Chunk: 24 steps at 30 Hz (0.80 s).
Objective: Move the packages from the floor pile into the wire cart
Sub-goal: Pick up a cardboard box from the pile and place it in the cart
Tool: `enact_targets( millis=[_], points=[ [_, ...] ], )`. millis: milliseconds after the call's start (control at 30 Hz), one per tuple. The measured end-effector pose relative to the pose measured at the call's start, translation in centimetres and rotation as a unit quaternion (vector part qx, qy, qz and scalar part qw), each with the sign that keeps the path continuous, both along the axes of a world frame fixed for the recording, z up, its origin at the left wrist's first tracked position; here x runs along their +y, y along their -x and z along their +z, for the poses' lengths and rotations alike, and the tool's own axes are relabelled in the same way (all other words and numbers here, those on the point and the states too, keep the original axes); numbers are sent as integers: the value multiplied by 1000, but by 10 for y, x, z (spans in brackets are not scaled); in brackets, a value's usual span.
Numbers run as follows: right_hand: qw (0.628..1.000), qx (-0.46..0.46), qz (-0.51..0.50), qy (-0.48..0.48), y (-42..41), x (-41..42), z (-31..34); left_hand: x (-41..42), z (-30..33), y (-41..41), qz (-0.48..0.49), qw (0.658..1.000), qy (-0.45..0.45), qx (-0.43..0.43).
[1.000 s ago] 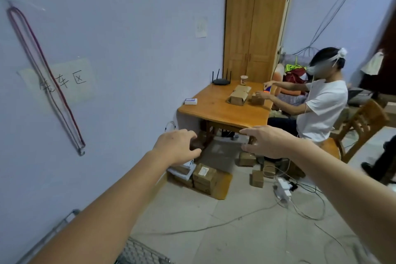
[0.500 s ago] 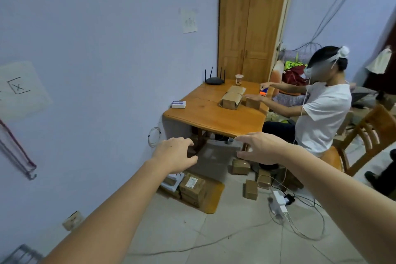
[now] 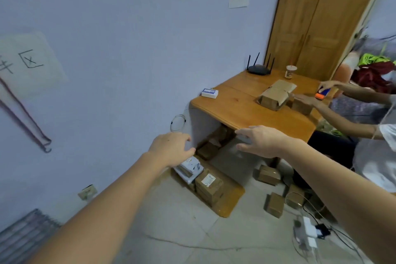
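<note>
1. While both arms were stretched out in front of the person, the left hand (image 3: 171, 148) hung in the air with its fingers loosely curled and nothing in it.
2. Level with it and a little apart, the right hand (image 3: 260, 140) was spread open, palm down, fingers pointing left, also holding nothing.
3. Neither hand touched a package; both hovered above the floor pile by the wall.
4. That pile lay on the tiled floor (image 3: 171, 216) at the foot of the desk (image 3: 242, 111). A white package (image 3: 189, 168) with a printed label sat nearest the left hand, just beside a stack of brown boxes (image 3: 209, 186) whose top one carried a white label.
5. Another brown box (image 3: 207, 150) lay further back, under the desk.
6. More small boxes (image 3: 274, 204) were scattered on the floor to the right, near a white power strip (image 3: 306, 231) and its tangle of cables.
7. Only a corner of the wire cart (image 3: 23, 233) showed, at the lower left edge against the wall, well apart from the pile.
8. On the desk stood a black router (image 3: 258, 69), a small cup (image 3: 291, 71), a little white and blue box (image 3: 210, 93) and an opened cardboard box (image 3: 275, 95).
9. A second person in a white shirt (image 3: 377, 156) sat at the right of the desk, hands on the items there.
10. Two sheets of paper with handwriting were stuck to the wall, and a wooden door (image 3: 321, 17) stood behind the desk.
</note>
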State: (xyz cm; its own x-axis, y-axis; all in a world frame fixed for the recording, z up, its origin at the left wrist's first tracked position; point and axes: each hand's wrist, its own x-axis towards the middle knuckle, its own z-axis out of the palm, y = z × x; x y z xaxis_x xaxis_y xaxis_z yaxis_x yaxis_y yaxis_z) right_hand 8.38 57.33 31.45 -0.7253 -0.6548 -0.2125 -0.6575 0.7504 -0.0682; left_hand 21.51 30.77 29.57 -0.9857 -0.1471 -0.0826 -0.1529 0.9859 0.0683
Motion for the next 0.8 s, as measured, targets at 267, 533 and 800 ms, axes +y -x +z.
enact_targets(
  millis=[267,533,800],
  points=[
    [999,-35,2,-35,107,-37,-29,-38,-31,106,7,999,-24,-23],
    [996,-71,18,-60,214,-79,-60,-74,-73,194,30,997,-31,-68],
    [988,-101,106,-47,359,-131,-143,-111,-136,303,114,989,-32,-92]
  ],
)
